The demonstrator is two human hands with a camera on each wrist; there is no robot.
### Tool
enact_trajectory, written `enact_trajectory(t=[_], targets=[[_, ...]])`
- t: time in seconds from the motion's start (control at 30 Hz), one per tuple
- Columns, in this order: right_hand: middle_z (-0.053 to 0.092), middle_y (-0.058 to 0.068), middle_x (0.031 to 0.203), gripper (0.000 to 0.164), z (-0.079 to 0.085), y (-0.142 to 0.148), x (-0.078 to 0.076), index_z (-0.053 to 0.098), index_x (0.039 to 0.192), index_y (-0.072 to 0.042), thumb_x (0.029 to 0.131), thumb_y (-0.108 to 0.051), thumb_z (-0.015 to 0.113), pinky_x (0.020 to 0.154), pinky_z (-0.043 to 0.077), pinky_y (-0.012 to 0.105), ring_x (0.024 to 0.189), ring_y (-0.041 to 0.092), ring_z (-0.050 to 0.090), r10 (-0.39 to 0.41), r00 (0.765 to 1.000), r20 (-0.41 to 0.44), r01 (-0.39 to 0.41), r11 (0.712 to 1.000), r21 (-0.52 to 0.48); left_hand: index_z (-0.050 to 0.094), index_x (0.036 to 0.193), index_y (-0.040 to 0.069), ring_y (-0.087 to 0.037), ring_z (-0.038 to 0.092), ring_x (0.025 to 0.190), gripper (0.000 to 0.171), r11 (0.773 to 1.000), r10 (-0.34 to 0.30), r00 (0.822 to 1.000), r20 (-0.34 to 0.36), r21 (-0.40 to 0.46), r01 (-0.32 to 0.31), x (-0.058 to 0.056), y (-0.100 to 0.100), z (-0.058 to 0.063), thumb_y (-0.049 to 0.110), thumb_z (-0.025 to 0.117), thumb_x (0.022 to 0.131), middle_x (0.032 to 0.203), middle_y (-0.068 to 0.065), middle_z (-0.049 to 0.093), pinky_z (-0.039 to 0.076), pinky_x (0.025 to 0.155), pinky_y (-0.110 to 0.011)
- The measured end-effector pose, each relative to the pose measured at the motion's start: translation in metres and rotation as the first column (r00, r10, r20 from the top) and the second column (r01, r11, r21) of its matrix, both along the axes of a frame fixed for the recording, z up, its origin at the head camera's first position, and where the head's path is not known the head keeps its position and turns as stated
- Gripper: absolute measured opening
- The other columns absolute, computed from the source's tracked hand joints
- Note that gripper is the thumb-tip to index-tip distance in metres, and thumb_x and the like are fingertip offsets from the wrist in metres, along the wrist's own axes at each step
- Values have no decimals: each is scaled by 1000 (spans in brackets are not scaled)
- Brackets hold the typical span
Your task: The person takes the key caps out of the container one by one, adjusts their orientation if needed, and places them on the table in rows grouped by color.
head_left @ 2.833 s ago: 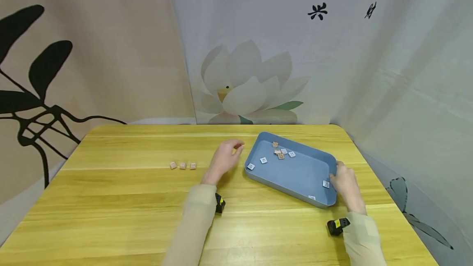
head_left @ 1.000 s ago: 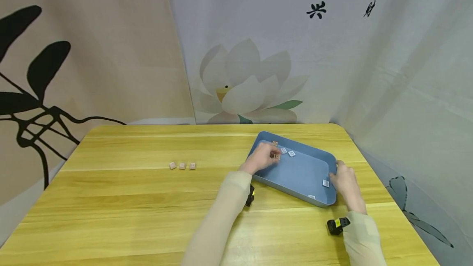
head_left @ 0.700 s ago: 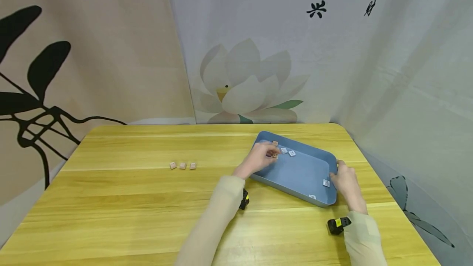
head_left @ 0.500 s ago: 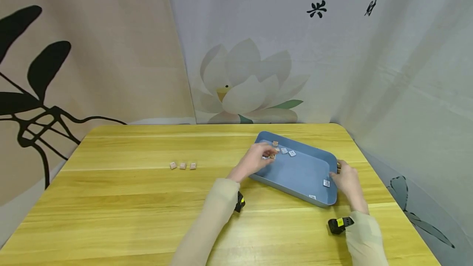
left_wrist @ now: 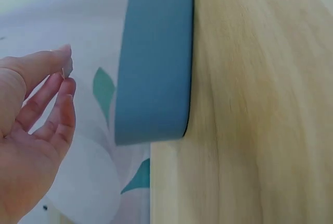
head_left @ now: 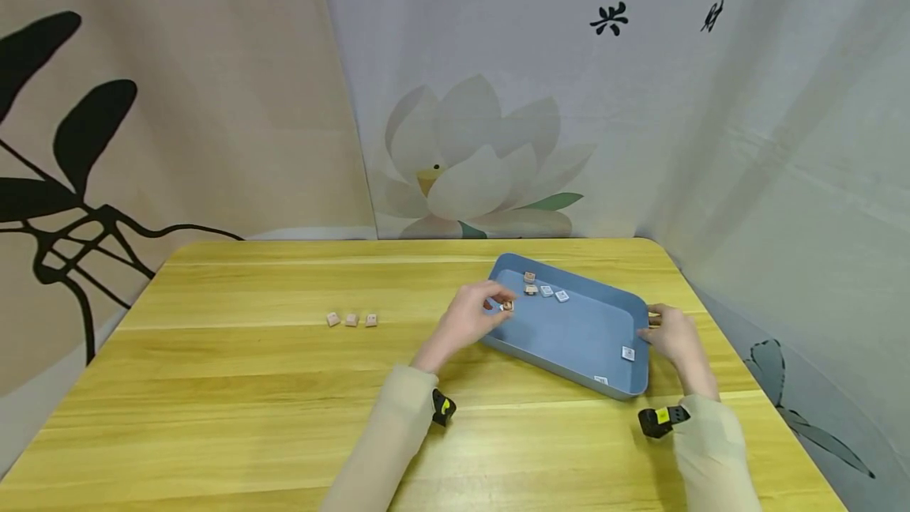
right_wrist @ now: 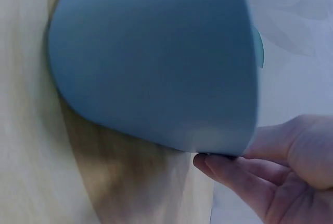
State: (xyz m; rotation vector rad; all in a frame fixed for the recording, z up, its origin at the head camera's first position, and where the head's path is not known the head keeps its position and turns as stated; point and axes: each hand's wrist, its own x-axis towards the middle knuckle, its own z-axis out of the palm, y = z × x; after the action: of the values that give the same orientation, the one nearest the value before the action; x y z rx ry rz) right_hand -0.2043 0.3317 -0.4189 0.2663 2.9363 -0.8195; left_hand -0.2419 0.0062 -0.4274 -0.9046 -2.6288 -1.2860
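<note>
**My left hand [head_left: 469,316] pinches a tile [head_left: 508,306] while my right hand [head_left: 674,334] holds the blue tray [head_left: 576,338]**

Farthest left, a black plant [head_left: 97,125] is printed on the cloth backdrop [head_left: 235,85]. Below it, three pale tiles [head_left: 351,320] lie in a short row on the wooden table [head_left: 235,401], near one another with gaps between.

Next comes my left arm in its pale sleeve [head_left: 387,433], a black camera [head_left: 444,408] at the wrist. Between thumb and fingertips I grasp one small tile at the tray's left end; its face looks orange-brown from my head. A white edge shows beside it; I cannot tell whether that belongs to the same tile.

The tray sits at a slant on the table. Just right of my fingertips, two orange-brown tiles [head_left: 529,283] lie inside it, one behind the other, then two white tiles [head_left: 554,293] side by side. Farther right, one white tile [head_left: 600,380] is by the near wall and another white tile [head_left: 628,353] near the right end.

At that right end I grasp the tray's rim, thumb on one side, fingers on the other.
</note>
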Motion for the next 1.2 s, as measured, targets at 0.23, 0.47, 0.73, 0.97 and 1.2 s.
enact_trajectory(t=[0.23, 0.47, 0.73, 0.97, 1.2], targets=[[54, 40, 119, 61, 1, 0, -4, 33, 135, 19, 86, -2, 62, 84, 53, 50, 107, 50, 57, -4, 999, 44, 2, 999, 48, 71, 104, 8, -23, 66, 90, 23, 989, 96, 994, -46, 114, -90, 12, -25, -3, 9, 74, 81, 97, -6, 71, 56, 74, -35], [54, 41, 118, 58, 1, -2, -5, 34, 134, 21, 86, 0, 60, 83, 54, 50, 108, 51, 56, -1, 999, 52, -3, 997, 73, 71, 104, 9, -15, 66, 88, 25, 955, 246, 968, -49, 183, -234, 20, -53, -2, 11, 76, 80, 96, -4, 72, 54, 73, -26], [52, 41, 121, 56, -1, -4, -7, 36, 133, 20, 87, 1, 59, 85, 53, 51, 110, 52, 55, -12, 998, 60, 6, 996, 86, 71, 104, 6, -19, 66, 88, 26, 914, 329, 944, 16, 246, -323, 25, -87, -3, 9, 76, 79, 96, -8, 72, 56, 77, -34], [53, 40, 118, 55, -3, -2, -6, 38, 132, 20, 85, 0, 61, 83, 54, 50, 109, 51, 56, 7, 999, 31, -10, 996, 92, 69, 103, 3, -26, 66, 89, 24, 911, 327, 941, 91, 234, -340, 30, -125, 3, 7, 75, 80, 98, -13, 71, 56, 84, -42], [52, 41, 119, 56, -3, 0, -7, 37, 133, 20, 85, 1, 60, 85, 53, 53, 110, 52, 55, 2, 999, 35, -5, 996, 84, 66, 108, 2, -28, 67, 97, 26, 900, 363, 904, 228, 164, -403, 34, -173, 2, 6, 71, 83, 107, -19, 68, 56, 83, -24]])
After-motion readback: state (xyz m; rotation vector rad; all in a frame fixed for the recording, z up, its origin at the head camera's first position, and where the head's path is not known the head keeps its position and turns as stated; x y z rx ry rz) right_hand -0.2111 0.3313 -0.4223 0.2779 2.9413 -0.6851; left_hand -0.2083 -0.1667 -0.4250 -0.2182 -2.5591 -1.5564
